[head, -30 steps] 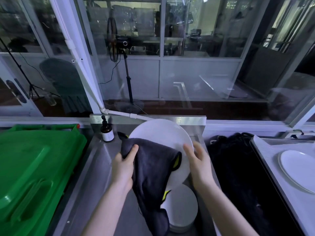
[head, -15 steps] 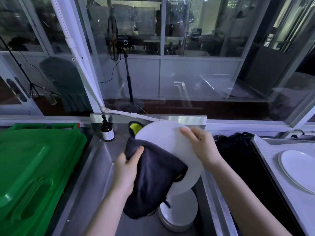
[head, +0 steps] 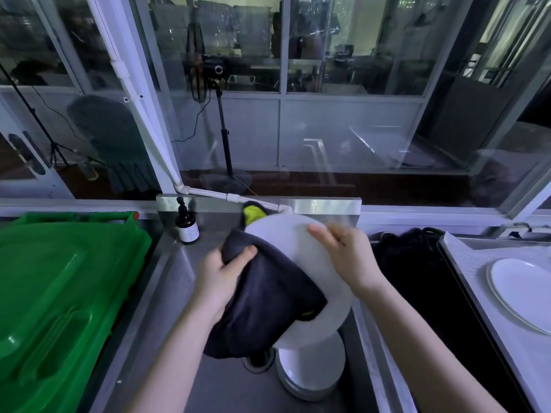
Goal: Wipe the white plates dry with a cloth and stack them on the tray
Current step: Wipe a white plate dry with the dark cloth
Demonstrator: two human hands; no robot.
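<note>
Since earlier, cloth (head: pixel 268 299) shifted; plate stack (head: pixel 313 371) sits in sink (head: pixel 167 293).

The left hand (head: pixel 220 278) is pressing a dark cloth (head: pixel 268 296) against a tilted white plate (head: pixel 298 245) over the sink (head: pixel 167 293), while the right hand (head: pixel 348 257) is gripping its far rim. More plates (head: pixel 313 371) are lying stacked below; another (head: pixel 524 290) is lying on the tray (head: pixel 465 257) at right.

**White plate, dark cloth, green bin**

The plate (head: pixel 301 248) gripped at its rim is plain white. The cloth (head: pixel 268 299) pressed against it is dark navy-black with yellow-green trim. Under the grip, the stacked plates (head: pixel 313 368) are white. Off to the left, the bin lid (head: pixel 59 293) is bright green; the bottle (head: pixel 187 228) is brown with a white label.
</note>
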